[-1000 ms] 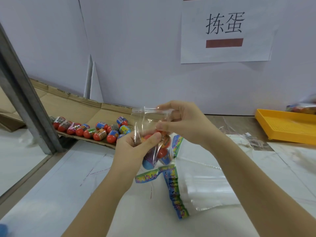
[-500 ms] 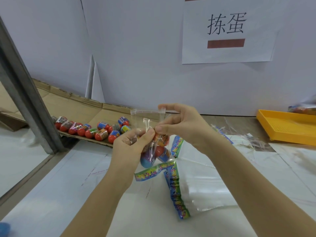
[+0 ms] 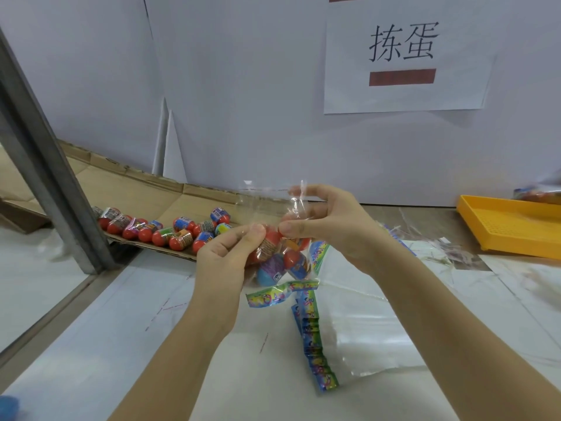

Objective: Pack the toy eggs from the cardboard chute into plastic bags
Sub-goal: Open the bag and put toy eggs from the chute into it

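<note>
A clear plastic bag (image 3: 274, 262) with a colourful printed bottom strip hangs above the table, and several toy eggs sit inside it. My left hand (image 3: 226, 256) pinches the bag's left side just above the eggs. My right hand (image 3: 321, 221) pinches the right side, and the bag's open top flap stands up between its fingers. More toy eggs (image 3: 170, 230), red with printed wrappers, lie in a row at the lower end of the cardboard chute (image 3: 145, 205) to the left.
A stack of flat empty bags (image 3: 340, 326) with printed edges lies on the white table under my right forearm. A yellow tray (image 3: 513, 226) sits at the far right by the wall. A grey metal post (image 3: 45, 165) slants at the left. A paper sign hangs on the wall.
Both hands have drawn the bag's neck together above the eggs, thumbs now almost meeting. The top flap has shifted right and stands by my right fingers.
</note>
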Tool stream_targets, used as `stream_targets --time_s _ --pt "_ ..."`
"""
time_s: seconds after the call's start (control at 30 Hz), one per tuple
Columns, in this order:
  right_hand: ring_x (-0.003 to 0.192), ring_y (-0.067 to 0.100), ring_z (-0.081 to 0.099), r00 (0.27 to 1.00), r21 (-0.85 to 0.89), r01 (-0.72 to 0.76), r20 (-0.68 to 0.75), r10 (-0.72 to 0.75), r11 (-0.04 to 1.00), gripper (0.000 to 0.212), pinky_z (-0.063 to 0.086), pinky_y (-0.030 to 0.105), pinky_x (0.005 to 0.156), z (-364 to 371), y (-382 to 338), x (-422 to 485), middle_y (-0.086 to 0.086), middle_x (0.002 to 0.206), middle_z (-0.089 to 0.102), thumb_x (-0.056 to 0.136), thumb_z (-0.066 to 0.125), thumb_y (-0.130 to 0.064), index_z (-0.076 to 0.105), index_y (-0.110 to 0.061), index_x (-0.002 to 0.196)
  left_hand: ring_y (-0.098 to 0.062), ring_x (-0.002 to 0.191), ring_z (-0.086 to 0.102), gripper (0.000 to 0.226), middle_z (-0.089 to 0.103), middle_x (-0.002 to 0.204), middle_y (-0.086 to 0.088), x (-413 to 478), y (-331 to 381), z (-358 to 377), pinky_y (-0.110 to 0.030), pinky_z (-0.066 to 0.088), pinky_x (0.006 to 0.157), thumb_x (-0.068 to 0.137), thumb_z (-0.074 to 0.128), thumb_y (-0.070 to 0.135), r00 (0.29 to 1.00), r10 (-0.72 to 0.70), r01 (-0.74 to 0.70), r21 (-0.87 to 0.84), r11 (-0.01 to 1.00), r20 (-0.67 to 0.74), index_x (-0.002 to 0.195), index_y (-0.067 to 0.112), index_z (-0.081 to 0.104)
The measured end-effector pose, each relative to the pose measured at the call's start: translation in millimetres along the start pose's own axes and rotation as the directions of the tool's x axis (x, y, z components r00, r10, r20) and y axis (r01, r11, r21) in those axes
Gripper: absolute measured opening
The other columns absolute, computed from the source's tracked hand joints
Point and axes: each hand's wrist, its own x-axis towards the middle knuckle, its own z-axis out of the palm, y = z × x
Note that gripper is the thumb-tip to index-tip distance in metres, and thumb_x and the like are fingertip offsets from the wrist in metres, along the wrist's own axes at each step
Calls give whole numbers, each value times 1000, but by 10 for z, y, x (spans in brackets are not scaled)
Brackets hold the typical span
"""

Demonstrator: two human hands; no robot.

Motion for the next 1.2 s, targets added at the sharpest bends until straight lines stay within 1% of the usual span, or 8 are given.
stream_targets --time_s 0.17,0.27,0.4,0.5,0.67,0.8,1.1,1.2 --pt "84 19 71 997 -76 -30 63 35 997 90 54 39 85 -13 3 -16 -1 86 74 48 93 -30 51 -26 127 -11 71 72 21 77 90 1 6 30 -10 -21 54 52 80 61 25 996 69 -73 -88 993 -55 95 22 76" --pt "94 8 63 981 -307 105 -123 -149 946 72 52 28 85 92 -9 -55 -9 105 64 68 85 -31 47 -30 129 -16 80 74 25 77 96 1 -7 16 -3 -27 59 63 81 63 21 984 141 -144 -14 990 -107 105 22 71" --pt "92 19 61 703 -706 479 -46 -710 521 16 46 40 86 210 -38 -121 -3 97 66 84 70 -17 70 -18 101 -11 77 74 25 76 96 2 -60 10 55 -17 56 62 85 66 5 952 286 -282 46 958 -114 104 22 70" --pt "82 22 64 604 -844 448 43 -796 295 9 44 42 84 292 -47 -133 -5 87 71 86 68 -24 75 -20 89 -3 76 72 28 76 90 13 -110 8 92 -12 54 63 87 64 0 921 386 -378 126 917 -44 103 23 68" --pt "74 24 65 515 -887 437 114 -849 146 9 46 44 80 316 -33 -147 -4 82 72 86 68 -24 76 -19 86 -2 73 72 30 73 89 23 -144 -14 106 -15 55 62 82 63 14 882 472 -457 262 850 7 108 29 64" --pt "65 21 61 417 -930 367 162 -894 3 15 46 39 77 305 -18 -137 -5 73 70 88 65 -24 75 -19 77 10 78 68 42 68 88 36 -147 -71 86 -9 52 65 88 63 1 846 528 -507 422 752 76 116 32 59" --pt "55 20 55 328 -955 296 123 -937 -22 21 45 36 74 302 -45 -132 -6 61 63 85 62 -16 69 -19 66 12 75 65 41 61 80 46 -232 -20 136 -20 55 64 85 58 18 797 587 -570 495 655 141 125 21 51" --pt "53 20 53 361 -955 294 84 -929 28 19 42 36 74 300 -67 -134 -4 59 61 82 61 -15 67 -18 64 -8 54 62 41 68 69 25 -239 -16 142 -31 52 50 85 58 23 785 606 -581 489 651 126 125 27 51"
